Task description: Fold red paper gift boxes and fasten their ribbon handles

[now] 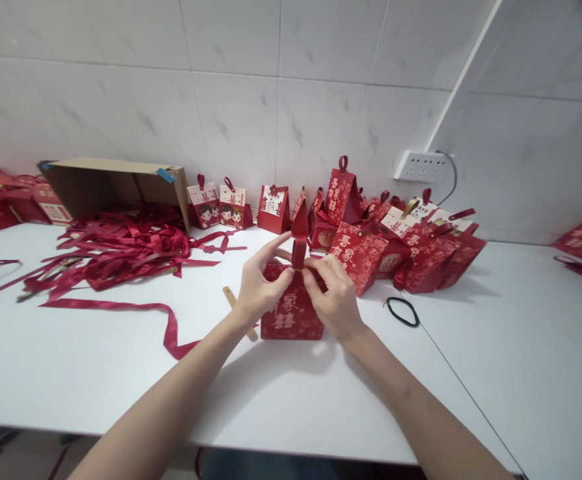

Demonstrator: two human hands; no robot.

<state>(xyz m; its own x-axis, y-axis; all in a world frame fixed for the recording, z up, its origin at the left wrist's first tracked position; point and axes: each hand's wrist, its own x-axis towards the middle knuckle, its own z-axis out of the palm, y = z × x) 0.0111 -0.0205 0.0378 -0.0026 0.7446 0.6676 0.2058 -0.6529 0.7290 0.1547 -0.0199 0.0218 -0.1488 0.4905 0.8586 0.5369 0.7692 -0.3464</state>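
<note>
Table (321, 407) edge low in frame, then working room, then the box (285, 320) upright at centre; my left hand (261, 281) and right hand (339, 295) pinch its top beside the strap (299, 253). Ribbons (125, 248) left, other boxes (428, 257) right of centre, wall (235, 100) up top.

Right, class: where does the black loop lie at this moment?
In the head view, the black loop lies on the white table, right of the right hand, just in front of the red boxes.

Red box (291, 323) upright on worktop (291, 400); left grip (263, 280) and right grip (335, 292) touching its top; ribbons (125, 247) left of both.
</note>
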